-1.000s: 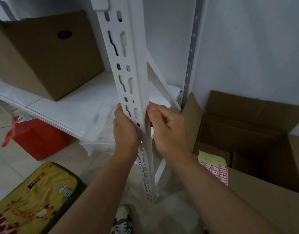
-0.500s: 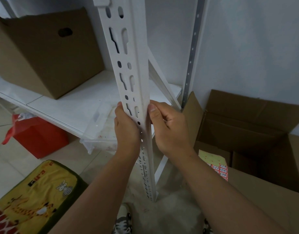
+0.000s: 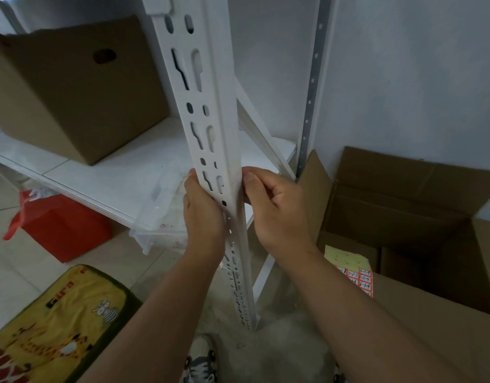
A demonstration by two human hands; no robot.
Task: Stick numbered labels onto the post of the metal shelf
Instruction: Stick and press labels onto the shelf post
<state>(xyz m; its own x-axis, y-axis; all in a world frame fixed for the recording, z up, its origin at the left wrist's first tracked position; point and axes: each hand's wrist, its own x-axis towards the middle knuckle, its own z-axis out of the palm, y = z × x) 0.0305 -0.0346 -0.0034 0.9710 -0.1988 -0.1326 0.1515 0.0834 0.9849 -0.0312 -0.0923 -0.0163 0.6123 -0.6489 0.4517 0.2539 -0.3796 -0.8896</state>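
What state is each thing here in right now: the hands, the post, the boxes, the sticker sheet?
Left hand: grip curled round the post's left edge.
Right hand: fingers curled, thumb pressed on the post's right face.
Shelf post: upright, no label visible on it.
Label sheet: lying on a box flap, top rows already peeled off.
Floor box: flaps open.
Shelf box: standing on the shelf.

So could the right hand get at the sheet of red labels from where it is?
Probably yes. The label sheet lies exposed on the open cardboard box flap just below the right hand, with nothing between; the hand would first have to leave the post.
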